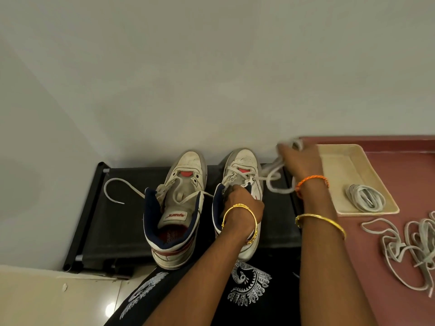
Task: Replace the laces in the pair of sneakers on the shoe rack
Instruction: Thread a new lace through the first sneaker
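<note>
Two white high-top sneakers with navy collars stand side by side on the black shoe rack [98, 231]. The left sneaker [175, 208] has a lace threaded only at its lower eyelets, one end curling off to the left [113, 187]. My left hand [240, 203] grips the tongue and collar of the right sneaker [242, 165]. My right hand [299, 161] holds a white lace [273, 177] pulled out to the right of that sneaker, its loops hanging over the rack's edge.
A maroon table [400, 147] stands right of the rack. On it a beige tray [339, 161] holds a coiled white lace [364, 197]. A tangle of loose laces [409, 245] lies near the table's front. A pale wall is right behind.
</note>
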A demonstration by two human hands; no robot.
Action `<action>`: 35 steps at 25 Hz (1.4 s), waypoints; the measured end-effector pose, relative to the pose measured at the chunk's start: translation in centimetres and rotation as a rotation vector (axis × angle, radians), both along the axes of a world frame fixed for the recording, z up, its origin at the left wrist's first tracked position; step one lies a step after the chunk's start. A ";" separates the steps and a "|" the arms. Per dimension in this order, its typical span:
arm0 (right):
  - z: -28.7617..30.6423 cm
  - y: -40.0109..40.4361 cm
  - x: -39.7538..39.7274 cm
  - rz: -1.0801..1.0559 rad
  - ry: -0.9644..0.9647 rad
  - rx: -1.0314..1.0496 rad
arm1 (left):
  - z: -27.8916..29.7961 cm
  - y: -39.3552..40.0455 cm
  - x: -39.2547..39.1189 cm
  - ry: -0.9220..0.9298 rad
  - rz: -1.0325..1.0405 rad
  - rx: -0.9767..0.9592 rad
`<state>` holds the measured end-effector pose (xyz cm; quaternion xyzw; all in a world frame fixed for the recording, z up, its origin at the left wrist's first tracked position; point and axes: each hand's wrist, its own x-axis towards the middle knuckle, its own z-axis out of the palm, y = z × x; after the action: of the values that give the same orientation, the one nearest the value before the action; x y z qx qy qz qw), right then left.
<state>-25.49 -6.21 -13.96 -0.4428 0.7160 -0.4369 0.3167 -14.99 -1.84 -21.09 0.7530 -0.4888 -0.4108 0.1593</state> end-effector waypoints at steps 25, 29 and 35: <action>-4.4 -0.2 0.3 0.173 0.151 0.188 | 2.5 0.4 0.1 -0.063 -0.100 -0.097; -3.8 1.3 1.5 0.229 0.143 0.483 | 7.2 -1.9 5.2 -0.047 -0.138 -0.423; -4.7 2.3 5.1 0.412 0.275 0.670 | 4.4 -1.3 15.2 -0.050 -0.303 -0.091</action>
<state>-20.37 -3.93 -18.69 -0.5036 0.7506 -0.0440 0.4255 0.23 -3.19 -16.67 0.6726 -0.6187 -0.3886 0.1174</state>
